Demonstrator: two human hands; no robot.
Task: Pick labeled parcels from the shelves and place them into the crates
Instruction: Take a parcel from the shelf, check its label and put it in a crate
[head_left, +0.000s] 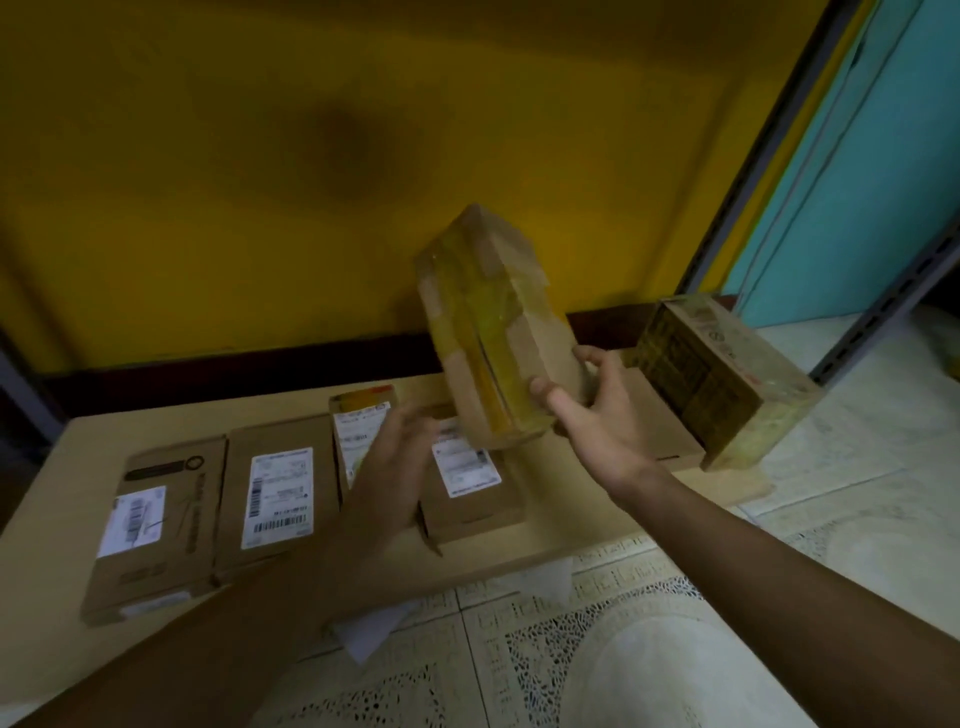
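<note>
My right hand (597, 426) grips the lower end of a tall brown parcel (493, 322) wrapped in yellowish tape, held upright and tilted above the low shelf board (561, 525). My left hand (395, 467) hovers open just left of it, blurred, above a labeled parcel (467, 488) lying flat. Three more flat cardboard parcels lie in a row to the left, each with a white label: one (358, 436) partly behind my left hand, one (280, 499) in the middle, one (156, 525) at the far left. No crate is visible.
A taped box with dark print (722, 374) stands at the right end of the board. A yellow wall rises behind it, and a grey shelf upright (769, 145) runs diagonally at right beside a teal surface. Patterned floor tiles (571, 649) lie in front.
</note>
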